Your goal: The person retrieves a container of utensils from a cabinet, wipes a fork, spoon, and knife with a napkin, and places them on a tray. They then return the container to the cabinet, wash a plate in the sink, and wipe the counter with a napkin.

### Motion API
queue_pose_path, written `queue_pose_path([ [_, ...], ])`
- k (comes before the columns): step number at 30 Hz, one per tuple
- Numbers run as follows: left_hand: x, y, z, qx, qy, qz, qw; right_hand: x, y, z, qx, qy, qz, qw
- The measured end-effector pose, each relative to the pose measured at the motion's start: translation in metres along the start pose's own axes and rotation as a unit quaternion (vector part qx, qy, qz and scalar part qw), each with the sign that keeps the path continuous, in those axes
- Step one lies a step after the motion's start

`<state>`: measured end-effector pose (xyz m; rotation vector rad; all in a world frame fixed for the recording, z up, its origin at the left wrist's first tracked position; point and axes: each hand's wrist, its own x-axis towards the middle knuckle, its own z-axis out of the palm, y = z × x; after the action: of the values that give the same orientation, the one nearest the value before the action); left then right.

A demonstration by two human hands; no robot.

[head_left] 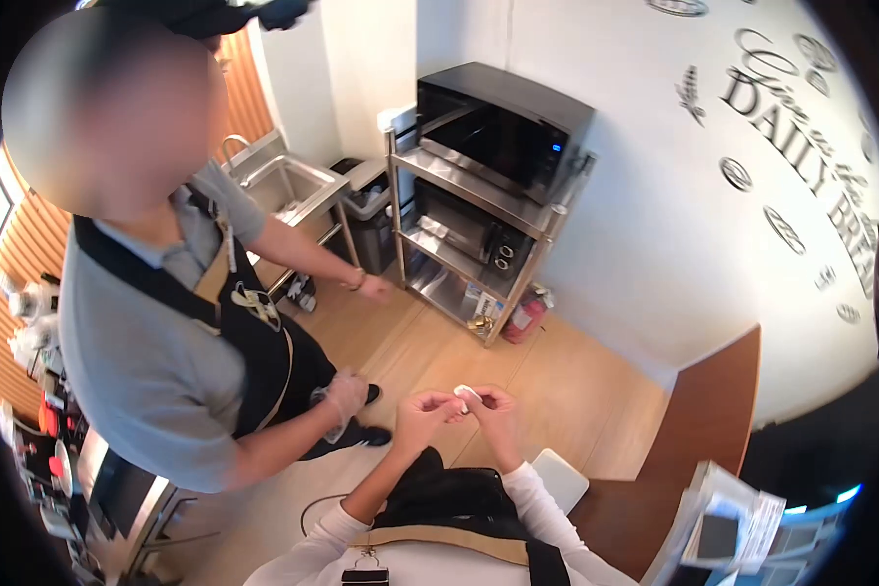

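Note:
In front of my waist both hands come together at a small crumpled white thing (467, 393), perhaps tissue or thin plastic; its kind is not clear. The fingers of my left hand (422, 418) are pinched at its left side. From the right, my right hand (493, 408) holds it between thumb and fingers. A black apron with a tan strap (444, 535) lies below my hands. To the left, a co-worker in a grey shirt and black apron (254, 313) faces me. A clear glove covers that person's near hand (345, 396); the other hand (373, 287) looks bare.
A metal rack (474, 190) carries a black microwave (503, 127) and a smaller oven below. Beside it are a bin (369, 220), a steel sink (288, 181) and a red fire extinguisher (525, 317). A brown wooden panel (693, 420) stands at right.

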<state>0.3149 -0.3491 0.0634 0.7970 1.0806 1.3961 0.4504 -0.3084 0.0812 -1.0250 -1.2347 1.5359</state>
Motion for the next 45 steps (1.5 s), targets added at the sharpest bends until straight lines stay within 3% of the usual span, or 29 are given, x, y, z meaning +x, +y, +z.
queue_pose_path([
  [5,0.094,0.008,-0.003,0.032,0.141,0.079,0.986,0.09,0.0,0.01,-0.078,-0.068,-0.11,0.989],
  [10,0.157,-0.009,0.019,0.145,0.164,0.032,0.975,0.146,0.019,-0.035,0.014,-0.12,0.082,0.989],
  [14,0.199,-0.028,0.066,0.234,0.179,0.075,0.953,0.195,0.028,-0.098,0.124,-0.132,0.223,0.958],
  [17,0.23,-0.046,0.111,0.305,0.169,0.101,0.932,0.241,0.042,-0.148,0.226,-0.108,0.314,0.916],
  [20,0.251,-0.06,0.146,0.313,0.189,0.035,0.93,0.281,0.048,-0.196,0.29,-0.147,0.435,0.84],
  [22,0.254,-0.061,0.162,0.242,0.214,-0.017,0.946,0.29,0.033,-0.208,0.227,-0.208,0.441,0.843],
  [23,0.255,-0.061,0.165,0.279,0.227,0.004,0.933,0.296,0.027,-0.21,0.195,-0.241,0.44,0.843],
  [28,0.241,-0.072,0.166,0.427,0.257,0.086,0.863,0.292,0.027,-0.206,0.196,-0.256,0.481,0.815],
  [35,0.209,-0.061,0.166,0.406,0.258,0.088,0.872,0.267,0.032,-0.191,0.186,-0.24,0.503,0.809],
  [41,0.196,-0.051,0.144,0.388,0.278,0.13,0.869,0.258,0.02,-0.164,0.126,-0.311,0.443,0.832],
  [43,0.191,-0.053,0.137,0.349,0.309,0.132,0.875,0.266,-0.02,-0.15,-0.1,-0.403,0.281,0.865],
  [44,0.188,-0.053,0.133,0.323,0.321,0.106,0.884,0.271,-0.046,-0.143,-0.213,-0.434,0.192,0.854],
  [45,0.186,-0.051,0.128,0.298,0.331,0.08,0.892,0.277,-0.071,-0.134,-0.242,-0.414,0.002,0.878],
])
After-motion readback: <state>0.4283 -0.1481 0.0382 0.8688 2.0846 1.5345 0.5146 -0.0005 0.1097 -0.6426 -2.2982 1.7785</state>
